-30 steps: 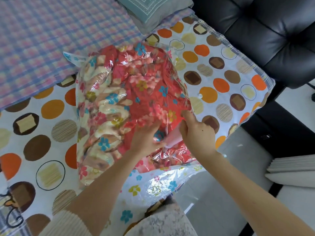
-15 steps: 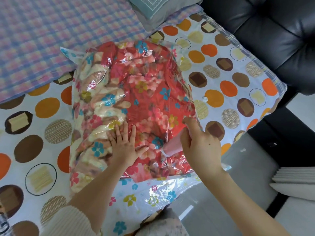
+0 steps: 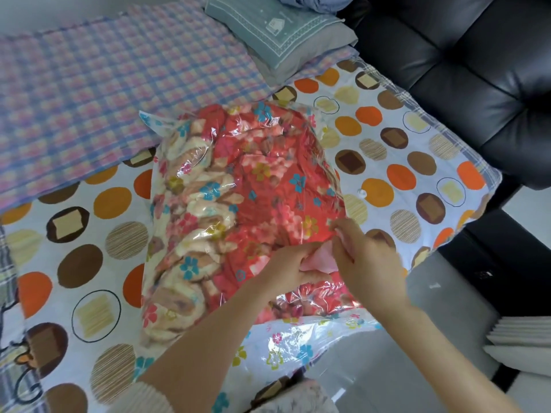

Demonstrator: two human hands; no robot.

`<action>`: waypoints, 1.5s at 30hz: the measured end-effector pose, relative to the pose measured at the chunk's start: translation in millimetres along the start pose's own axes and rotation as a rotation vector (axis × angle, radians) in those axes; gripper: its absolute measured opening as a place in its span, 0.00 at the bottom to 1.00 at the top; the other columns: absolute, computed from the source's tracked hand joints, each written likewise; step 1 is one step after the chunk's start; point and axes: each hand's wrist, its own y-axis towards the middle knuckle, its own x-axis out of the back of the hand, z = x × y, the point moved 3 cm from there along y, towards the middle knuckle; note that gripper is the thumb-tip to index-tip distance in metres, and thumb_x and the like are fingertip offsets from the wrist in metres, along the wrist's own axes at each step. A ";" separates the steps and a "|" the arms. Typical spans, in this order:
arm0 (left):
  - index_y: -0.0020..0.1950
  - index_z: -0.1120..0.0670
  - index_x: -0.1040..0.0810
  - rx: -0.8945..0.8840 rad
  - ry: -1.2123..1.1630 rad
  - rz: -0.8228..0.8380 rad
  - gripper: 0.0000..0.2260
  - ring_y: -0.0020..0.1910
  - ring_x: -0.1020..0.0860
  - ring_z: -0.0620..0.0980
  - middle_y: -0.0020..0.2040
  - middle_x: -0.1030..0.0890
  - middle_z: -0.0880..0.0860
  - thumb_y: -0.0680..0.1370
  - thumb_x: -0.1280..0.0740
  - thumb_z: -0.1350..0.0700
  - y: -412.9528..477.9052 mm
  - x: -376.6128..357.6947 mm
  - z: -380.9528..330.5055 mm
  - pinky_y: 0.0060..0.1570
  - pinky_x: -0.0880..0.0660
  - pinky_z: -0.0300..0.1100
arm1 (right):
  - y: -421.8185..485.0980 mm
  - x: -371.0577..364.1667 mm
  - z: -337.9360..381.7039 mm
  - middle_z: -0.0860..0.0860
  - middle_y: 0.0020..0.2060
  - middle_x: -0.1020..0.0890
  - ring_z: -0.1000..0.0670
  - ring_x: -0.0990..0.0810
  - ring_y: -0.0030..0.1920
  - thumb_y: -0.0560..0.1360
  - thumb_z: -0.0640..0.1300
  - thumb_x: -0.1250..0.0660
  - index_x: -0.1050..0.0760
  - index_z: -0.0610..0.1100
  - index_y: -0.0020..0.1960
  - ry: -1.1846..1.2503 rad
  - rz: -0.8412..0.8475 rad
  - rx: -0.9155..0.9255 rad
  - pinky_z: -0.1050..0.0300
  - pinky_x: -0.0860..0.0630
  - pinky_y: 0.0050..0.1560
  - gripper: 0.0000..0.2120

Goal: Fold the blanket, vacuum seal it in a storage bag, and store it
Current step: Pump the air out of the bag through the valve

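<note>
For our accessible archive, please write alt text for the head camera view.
A person's left grip and right grip hold a pink object on a clear storage bag containing a red floral blanket. The bag lies on a dotted bedcover.

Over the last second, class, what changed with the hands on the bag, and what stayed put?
The left hand lifted from pressing flat on the storage bag and moved right to grip the pink piece. The right hand kept hold of that piece. The bag, with the floral blanket inside, stayed on the spotted bedspread.
</note>
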 end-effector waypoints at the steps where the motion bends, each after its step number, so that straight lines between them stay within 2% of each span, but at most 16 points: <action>1: 0.67 0.53 0.28 0.018 -0.033 0.006 0.28 0.49 0.22 0.45 0.54 0.18 0.52 0.69 0.26 0.51 -1.5 -1.0 2.8 0.50 0.27 0.33 | 7.3 22.3 6.4 0.51 0.18 0.33 0.43 0.31 0.19 0.72 0.43 0.39 0.23 0.44 0.49 -0.012 -0.047 0.038 0.62 0.39 0.22 0.09; 3: 0.69 0.52 0.30 0.069 -0.121 0.004 0.29 0.55 0.22 0.47 0.58 0.20 0.51 0.70 0.26 0.53 -3.6 -0.3 9.3 0.56 0.26 0.40 | 20.3 61.2 19.4 0.48 0.20 0.28 0.43 0.30 0.22 0.73 0.45 0.40 0.22 0.47 0.49 0.025 -0.163 0.023 0.58 0.33 0.24 0.10; 6: 0.69 0.53 0.31 0.130 -0.201 -0.007 0.28 0.54 0.23 0.45 0.59 0.21 0.51 0.71 0.27 0.56 -4.2 -2.6 11.7 0.54 0.26 0.35 | 16.9 52.0 20.6 0.52 0.20 0.30 0.48 0.33 0.21 0.74 0.45 0.43 0.21 0.48 0.50 0.085 -0.234 -0.166 0.60 0.36 0.25 0.12; 10: 0.68 0.58 0.31 0.175 -0.213 0.005 0.25 0.48 0.24 0.42 0.55 0.20 0.58 0.73 0.29 0.59 -7.2 -9.1 9.6 0.46 0.29 0.24 | -1.0 -15.8 21.1 0.46 0.23 0.25 0.45 0.34 0.22 0.75 0.39 0.39 0.24 0.42 0.51 -0.196 0.190 -0.135 0.62 0.48 0.23 0.08; 13: 0.68 0.56 0.30 0.204 -0.252 0.006 0.27 0.55 0.23 0.47 0.60 0.22 0.53 0.71 0.27 0.55 -4.9 -1.2 12.3 0.57 0.26 0.38 | 27.3 43.0 30.2 0.46 0.19 0.29 0.44 0.35 0.19 0.72 0.41 0.37 0.23 0.43 0.42 -0.126 -0.005 -0.002 0.64 0.42 0.22 0.04; 16: 0.68 0.54 0.29 0.199 -0.245 0.016 0.26 0.57 0.23 0.48 0.60 0.22 0.52 0.71 0.27 0.55 -4.1 1.0 14.6 0.59 0.27 0.42 | 29.9 71.2 38.7 0.49 0.18 0.32 0.43 0.33 0.19 0.72 0.41 0.40 0.23 0.46 0.45 0.019 -0.183 -0.097 0.61 0.36 0.23 0.08; 19: 0.67 0.56 0.29 0.208 -0.204 0.025 0.26 0.54 0.23 0.48 0.56 0.20 0.52 0.71 0.27 0.57 -7.7 -4.5 15.1 0.52 0.30 0.30 | 3.1 3.9 27.6 0.51 0.17 0.37 0.46 0.37 0.14 0.68 0.39 0.35 0.30 0.44 0.47 -0.074 0.115 -0.163 0.68 0.48 0.20 0.09; 21: 0.67 0.57 0.29 0.201 -0.197 0.022 0.25 0.50 0.23 0.46 0.52 0.20 0.51 0.71 0.28 0.58 -11.2 -6.6 15.5 0.45 0.33 0.23 | 0.8 -1.6 27.3 0.48 0.21 0.29 0.44 0.29 0.19 0.68 0.40 0.28 0.30 0.40 0.51 -0.194 0.275 -0.095 0.65 0.50 0.21 0.16; 24: 0.65 0.60 0.27 0.190 -0.192 -0.016 0.24 0.52 0.22 0.49 0.55 0.20 0.54 0.71 0.28 0.56 -7.0 -4.8 20.1 0.48 0.29 0.29 | 23.2 45.8 37.4 0.46 0.27 0.27 0.42 0.31 0.27 0.77 0.43 0.42 0.27 0.41 0.52 -0.132 0.114 0.050 0.60 0.44 0.24 0.08; 27: 0.65 0.61 0.27 0.178 -0.172 -0.026 0.24 0.51 0.22 0.50 0.56 0.20 0.57 0.71 0.27 0.57 -3.7 -2.7 16.3 0.47 0.29 0.29 | 23.2 62.0 33.6 0.47 0.21 0.30 0.43 0.33 0.22 0.72 0.42 0.42 0.24 0.43 0.48 -0.037 -0.186 -0.152 0.60 0.38 0.24 0.10; 31: 0.64 0.62 0.27 0.171 -0.122 -0.023 0.22 0.51 0.22 0.59 0.53 0.20 0.62 0.71 0.28 0.61 -5.7 -9.7 17.6 0.45 0.28 0.37 | -4.5 -17.5 24.1 0.50 0.21 0.38 0.46 0.33 0.21 0.72 0.38 0.41 0.24 0.39 0.49 -0.142 0.153 -0.137 0.64 0.50 0.25 0.09; 36: 0.64 0.62 0.27 0.149 -0.126 -0.036 0.24 0.47 0.22 0.49 0.55 0.20 0.57 0.70 0.27 0.58 -0.8 -5.9 13.8 0.44 0.29 0.25 | 24.6 70.9 34.0 0.47 0.21 0.28 0.43 0.34 0.21 0.72 0.43 0.41 0.22 0.44 0.44 -0.074 -0.213 -0.042 0.66 0.45 0.28 0.10; 38: 0.63 0.64 0.27 0.157 -0.132 -0.026 0.23 0.46 0.21 0.50 0.55 0.20 0.59 0.70 0.27 0.60 0.2 -3.9 11.7 0.43 0.29 0.28 | 19.1 54.5 24.1 0.50 0.18 0.35 0.46 0.40 0.19 0.71 0.41 0.40 0.22 0.44 0.45 -0.009 -0.240 -0.131 0.66 0.47 0.27 0.08; 40: 0.64 0.63 0.27 0.160 -0.109 -0.022 0.23 0.50 0.20 0.52 0.56 0.20 0.60 0.71 0.28 0.61 -0.9 -3.8 12.1 0.47 0.28 0.32 | 2.8 -3.3 25.5 0.53 0.20 0.39 0.46 0.35 0.21 0.74 0.39 0.41 0.27 0.42 0.52 -0.214 0.035 -0.128 0.65 0.48 0.24 0.08; 42: 0.66 0.61 0.28 0.163 -0.098 -0.021 0.24 0.55 0.21 0.53 0.57 0.20 0.57 0.71 0.28 0.61 -3.2 -6.6 13.6 0.47 0.29 0.29 | -1.9 -28.7 19.3 0.50 0.29 0.31 0.44 0.23 0.33 0.79 0.39 0.44 0.36 0.40 0.62 -0.311 0.329 -0.015 0.59 0.39 0.28 0.12; 45: 0.63 0.63 0.26 0.142 -0.091 -0.037 0.22 0.50 0.20 0.51 0.56 0.20 0.58 0.71 0.28 0.59 -0.5 -0.9 9.5 0.38 0.30 0.24 | 29.2 26.5 21.8 0.47 0.32 0.29 0.44 0.29 0.33 0.80 0.41 0.46 0.34 0.39 0.62 -0.191 0.142 0.047 0.56 0.42 0.28 0.12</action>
